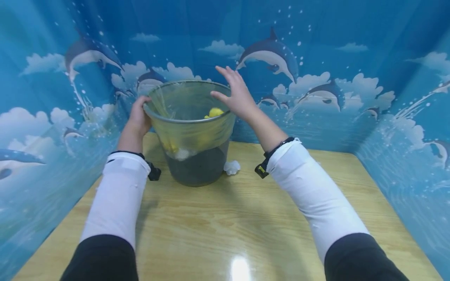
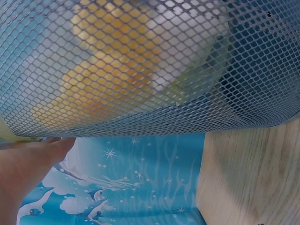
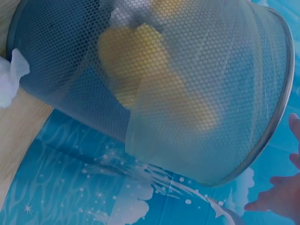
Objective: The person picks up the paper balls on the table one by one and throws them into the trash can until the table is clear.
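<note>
A dark mesh wastebasket (image 1: 197,168) stands on the table, lined with a thin, see-through yellowish bag (image 1: 197,132) folded over its metal rim. Inside, yellow crumpled-looking items (image 1: 215,112) show above the front rim and, blurred, through the mesh, along with something white (image 2: 183,42). My left hand (image 1: 138,117) grips the rim on the left side, fingertips over its edge; its fingers are partly hidden behind the basket in the left wrist view. At the right side of the rim, my right hand (image 1: 237,93) is raised with fingers spread, holding nothing.
A crumpled white piece (image 1: 232,168), like paper or tissue, lies on the wooden table (image 1: 211,218) at the basket's right base. Blue curtains (image 1: 316,39) printed with dolphins surround the table on the back and both sides.
</note>
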Action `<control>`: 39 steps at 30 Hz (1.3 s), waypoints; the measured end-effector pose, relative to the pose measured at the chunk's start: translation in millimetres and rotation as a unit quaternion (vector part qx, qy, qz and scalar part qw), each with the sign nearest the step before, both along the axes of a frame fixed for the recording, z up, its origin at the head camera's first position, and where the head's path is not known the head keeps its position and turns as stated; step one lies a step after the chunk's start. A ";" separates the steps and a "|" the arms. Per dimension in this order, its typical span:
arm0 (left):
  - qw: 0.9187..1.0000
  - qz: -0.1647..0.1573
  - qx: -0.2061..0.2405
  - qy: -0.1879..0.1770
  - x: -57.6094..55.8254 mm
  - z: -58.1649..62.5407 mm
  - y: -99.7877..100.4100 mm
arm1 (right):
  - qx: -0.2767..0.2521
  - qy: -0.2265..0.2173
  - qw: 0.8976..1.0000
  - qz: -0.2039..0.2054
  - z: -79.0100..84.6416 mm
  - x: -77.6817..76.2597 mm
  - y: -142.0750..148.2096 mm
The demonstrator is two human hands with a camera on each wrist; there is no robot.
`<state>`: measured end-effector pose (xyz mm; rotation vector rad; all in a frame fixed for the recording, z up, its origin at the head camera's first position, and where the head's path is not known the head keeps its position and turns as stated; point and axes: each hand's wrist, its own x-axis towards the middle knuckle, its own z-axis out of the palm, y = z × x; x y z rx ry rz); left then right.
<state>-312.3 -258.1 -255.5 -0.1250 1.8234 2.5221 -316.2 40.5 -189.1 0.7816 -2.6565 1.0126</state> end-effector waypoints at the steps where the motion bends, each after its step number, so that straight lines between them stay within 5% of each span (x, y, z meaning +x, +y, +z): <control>1: 1.000 0.000 0.001 -0.002 -0.4 0.2 0.2 | -0.002 -0.008 1.000 -0.007 0.5 -0.2 1.7; 23: 1.000 0.004 -0.005 -0.005 -3.8 0.1 0.9 | -0.067 -0.050 0.994 -0.074 -29.9 -2.5 62.4; 39: 1.000 0.007 0.001 0.005 -0.9 -1.6 -0.6 | -0.057 -0.087 0.991 -0.090 -86.9 -6.7 91.1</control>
